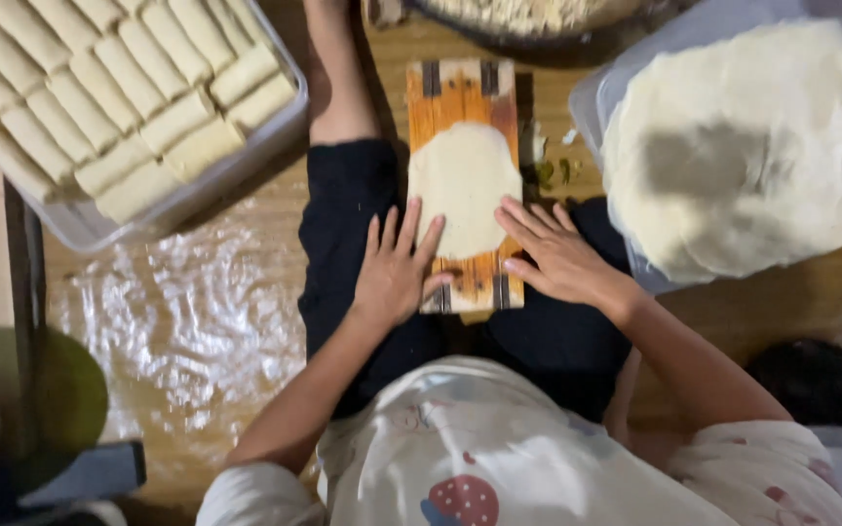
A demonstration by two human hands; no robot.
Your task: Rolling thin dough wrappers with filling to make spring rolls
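1. A pale wrapper sheet (463, 187) lies flat on a narrow wooden board (462, 93). The sheet's long axis runs along the board, away from the person, with its rounded far end pointing toward the top of the view.
2. The board rests across the person's lap, on dark trousers (343, 224); its long axis also points straight away from the body.
3. The left hand (397, 268) lies palm down with its grip spread, fingertips touching the sheet's near left edge.
4. The right hand (559, 255) is likewise flat, grip spread, fingers on the sheet's near right edge. Neither hand pinches anything.
5. To the right, a stack of round wrappers (743, 146) sits in a clear container (596, 93).
6. At upper left, a tray (246, 156) holds rows of finished pale rolls (109, 97).
7. Everything stands on a wooden floor, part of it covered by crinkled clear plastic (197, 321).
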